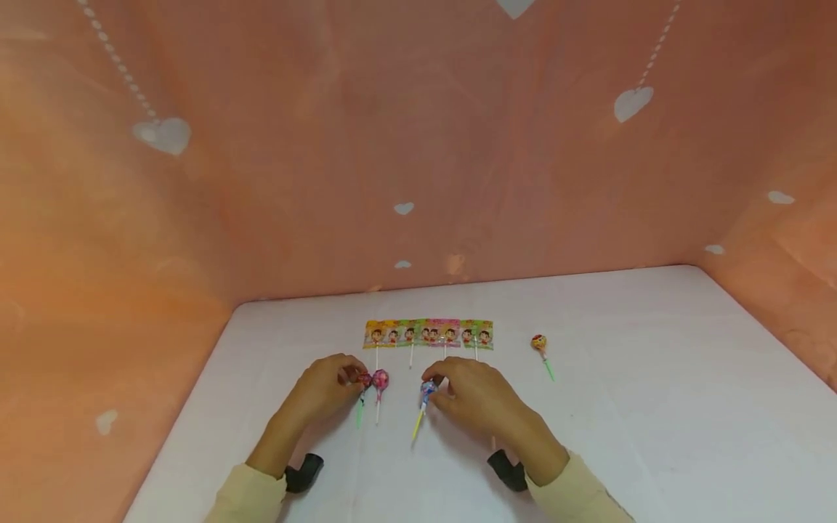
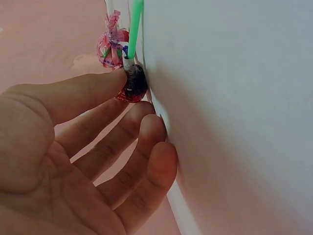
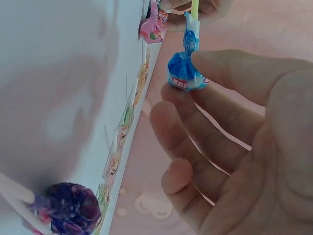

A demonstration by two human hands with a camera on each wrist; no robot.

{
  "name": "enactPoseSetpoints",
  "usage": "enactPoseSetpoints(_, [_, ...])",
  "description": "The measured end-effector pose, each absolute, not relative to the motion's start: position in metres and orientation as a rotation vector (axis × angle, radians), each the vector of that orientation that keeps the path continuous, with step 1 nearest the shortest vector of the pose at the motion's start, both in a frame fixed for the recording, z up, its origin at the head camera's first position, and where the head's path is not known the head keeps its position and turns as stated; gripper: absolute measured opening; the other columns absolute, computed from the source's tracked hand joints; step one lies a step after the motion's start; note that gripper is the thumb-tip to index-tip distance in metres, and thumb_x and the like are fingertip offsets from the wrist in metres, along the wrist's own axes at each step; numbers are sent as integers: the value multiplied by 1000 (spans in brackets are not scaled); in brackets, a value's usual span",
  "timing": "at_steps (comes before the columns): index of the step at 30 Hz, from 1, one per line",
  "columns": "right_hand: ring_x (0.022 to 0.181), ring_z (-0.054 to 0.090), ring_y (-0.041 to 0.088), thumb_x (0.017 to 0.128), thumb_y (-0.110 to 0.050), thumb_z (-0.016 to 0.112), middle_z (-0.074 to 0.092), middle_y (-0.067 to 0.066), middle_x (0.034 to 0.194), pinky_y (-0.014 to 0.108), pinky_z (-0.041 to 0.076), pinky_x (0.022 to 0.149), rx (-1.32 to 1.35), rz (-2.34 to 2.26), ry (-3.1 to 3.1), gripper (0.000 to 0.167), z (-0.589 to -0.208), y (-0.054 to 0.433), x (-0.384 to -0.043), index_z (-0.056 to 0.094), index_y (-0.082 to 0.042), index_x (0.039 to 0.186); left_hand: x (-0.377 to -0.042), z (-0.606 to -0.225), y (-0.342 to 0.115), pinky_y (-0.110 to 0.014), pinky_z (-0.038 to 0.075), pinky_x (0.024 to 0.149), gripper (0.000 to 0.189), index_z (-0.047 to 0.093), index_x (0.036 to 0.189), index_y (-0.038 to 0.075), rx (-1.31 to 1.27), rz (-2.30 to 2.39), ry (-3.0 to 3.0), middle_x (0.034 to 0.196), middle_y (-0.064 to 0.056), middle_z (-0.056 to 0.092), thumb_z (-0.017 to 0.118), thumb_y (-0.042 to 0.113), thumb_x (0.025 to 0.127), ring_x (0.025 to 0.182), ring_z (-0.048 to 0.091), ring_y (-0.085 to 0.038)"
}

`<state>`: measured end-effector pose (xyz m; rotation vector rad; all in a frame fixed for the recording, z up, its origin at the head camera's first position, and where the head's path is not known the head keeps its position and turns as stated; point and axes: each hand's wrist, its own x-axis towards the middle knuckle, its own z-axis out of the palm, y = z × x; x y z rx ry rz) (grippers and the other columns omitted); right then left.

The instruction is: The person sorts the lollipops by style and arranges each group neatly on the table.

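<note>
The left hand (image 1: 327, 388) pinches a dark red lollipop (image 2: 134, 87) at its wrapped head, the thumb on the near face and the other fingers bent loosely below; the lollipop's green stick (image 1: 360, 415) points back toward the person. Just beside it, on the side toward the right hand (image 1: 474, 392), is a pink lollipop (image 1: 381, 379) with a white stick (image 1: 377, 413); in the head view the two wrapped heads appear to touch. The right hand pinches a blue lollipop (image 3: 185, 72) between the thumb and the fingers behind it, the lower fingers curved and apart. The blue lollipop's yellow stick (image 1: 417, 427) slants toward the person, and whether it touches the desk (image 1: 654, 363) I cannot tell. Beyond both hands, a row of flat lollipop packets (image 1: 428, 333) lies side by side, orange at the left end, then green, pink and green, with thin white sticks pointing toward the person. In the right wrist view a purple lollipop (image 3: 76, 209) rests on the desk near the right hand. Well apart to the right lies an orange lollipop (image 1: 539, 342) with its own green stick. Cream sleeves (image 1: 251, 495) cover the forearms, and an orange cloth (image 1: 458, 145) with white hearts hangs behind the white desk.
</note>
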<state>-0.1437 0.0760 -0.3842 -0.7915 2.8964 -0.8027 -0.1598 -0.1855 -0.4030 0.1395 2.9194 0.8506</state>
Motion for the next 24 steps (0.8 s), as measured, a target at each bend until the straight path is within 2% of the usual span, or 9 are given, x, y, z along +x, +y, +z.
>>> enactPoseSetpoints(4, [80, 60, 8, 87, -19, 71, 72, -7, 103, 32, 48, 71, -775, -807, 2901, 23, -381, 77, -145, 73, -20, 110, -161, -402, -185, -32, 45, 69, 16, 73, 100, 13, 163, 856, 2919, 84, 1, 64, 75, 10, 84, 78, 56, -14])
enactPoseSetpoints(13, [76, 59, 6, 89, -21, 72, 73, -7, 101, 25, 44, 63, -853, -885, 2886, 22, -371, 66, -147, 73, -19, 111, -159, -398, -184, -32, 44, 67, 16, 73, 100, 12, 164, 837, 2928, 84, 0, 64, 75, 9, 84, 78, 56, -14])
enactPoseSetpoints(24, [81, 64, 7, 91, -24, 71, 73, -8, 105, 27, 47, 72, -842, -1086, 2813, 24, -356, 46, -155, 72, -21, 114, -160, -398, -185, -30, 43, 68, 17, 72, 101, 13, 129, 862, 2905, 86, 0, 64, 75, 8, 85, 79, 55, -15])
